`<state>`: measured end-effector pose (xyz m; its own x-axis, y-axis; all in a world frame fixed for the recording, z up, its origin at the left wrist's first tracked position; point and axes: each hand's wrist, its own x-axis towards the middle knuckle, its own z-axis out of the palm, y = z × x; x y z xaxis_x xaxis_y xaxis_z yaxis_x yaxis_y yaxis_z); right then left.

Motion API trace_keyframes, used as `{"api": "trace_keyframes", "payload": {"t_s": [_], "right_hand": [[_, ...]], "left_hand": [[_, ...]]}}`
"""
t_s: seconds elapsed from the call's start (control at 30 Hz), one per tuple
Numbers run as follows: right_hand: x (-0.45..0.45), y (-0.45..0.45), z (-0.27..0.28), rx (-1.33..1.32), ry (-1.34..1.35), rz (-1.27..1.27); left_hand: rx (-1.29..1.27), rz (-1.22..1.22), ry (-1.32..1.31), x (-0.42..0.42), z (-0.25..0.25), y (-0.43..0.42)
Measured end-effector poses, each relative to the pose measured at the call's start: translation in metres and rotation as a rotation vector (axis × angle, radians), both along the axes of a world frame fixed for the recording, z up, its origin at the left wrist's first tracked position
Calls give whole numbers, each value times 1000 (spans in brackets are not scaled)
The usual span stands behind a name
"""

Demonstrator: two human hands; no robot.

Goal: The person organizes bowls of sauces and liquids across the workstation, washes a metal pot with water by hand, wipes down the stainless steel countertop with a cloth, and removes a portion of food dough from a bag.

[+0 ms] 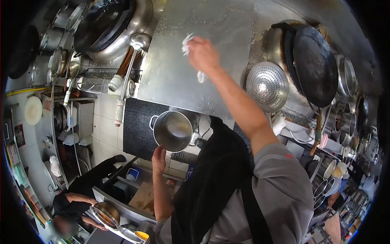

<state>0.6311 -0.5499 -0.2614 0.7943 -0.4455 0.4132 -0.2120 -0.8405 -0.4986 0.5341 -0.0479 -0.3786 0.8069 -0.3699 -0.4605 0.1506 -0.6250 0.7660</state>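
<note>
My right hand (204,55) is closed round a crumpled white cloth (202,76) and presses it on the flat steel surface (170,69). The cloth sticks out on both sides of the fist. Lower down, my left hand (159,159) is beside the near rim of an empty metal pot (173,131), its fingers close together; whether they grip the rim is hard to tell. The pot stands below the front edge of the steel surface, over a black mat (136,128).
Dark woks (315,67) and a perforated skimmer (267,86) are at the right. At the left are another wok (101,24) and a long-handled ladle (140,40). A co-worker (67,203) holds a metal bowl (106,214) at the lower left.
</note>
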Motion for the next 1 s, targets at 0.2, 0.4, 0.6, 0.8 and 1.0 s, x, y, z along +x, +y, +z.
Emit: {"api": "trace_keyframes", "payload": {"t_s": [0.2, 0.4, 0.6, 0.8, 1.0], "right_hand": [[-46, 126, -48, 51, 358, 77], [-147, 121, -103, -118, 285, 84], [-173, 75, -90, -109, 373, -150], [-220, 83, -97, -81, 307, -267], [-291, 88, -101, -140, 225, -409]], "left_hand": [[8, -94, -59, -44, -4, 40], [80, -136, 84, -60, -8, 53], [-9, -222, -1, -45, -20, 28], [-152, -449, -53, -24, 38, -84], [-198, -583, -137, -26, 58, -127]]}}
